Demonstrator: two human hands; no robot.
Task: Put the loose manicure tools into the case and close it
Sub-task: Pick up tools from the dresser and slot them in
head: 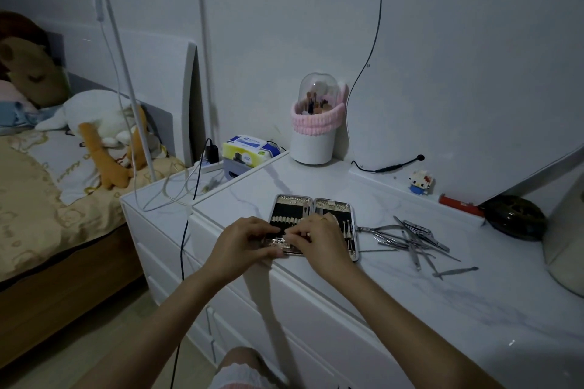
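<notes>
Both hands [243,238] [319,238] pinch a tool [279,242] over the case [316,208] (white marble dresser [410,294], bedside).

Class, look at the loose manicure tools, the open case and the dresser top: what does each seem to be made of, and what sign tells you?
Loose manicure tools: likely polished steel; thin, silvery, glinting.
Case: apparently a metal shell with a shiny rim, dark lining with pale loops inside.
Dresser top: white with grey veins, marble-look; stone or laminate, cannot tell.

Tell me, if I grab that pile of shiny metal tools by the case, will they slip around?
Probably. The metal tools look thin, smooth and crisscrossed, so they would likely slide and snag on each other. They look stiff, not bendy. Some ends look pointy, so grabbing a handful seems risky.
</notes>
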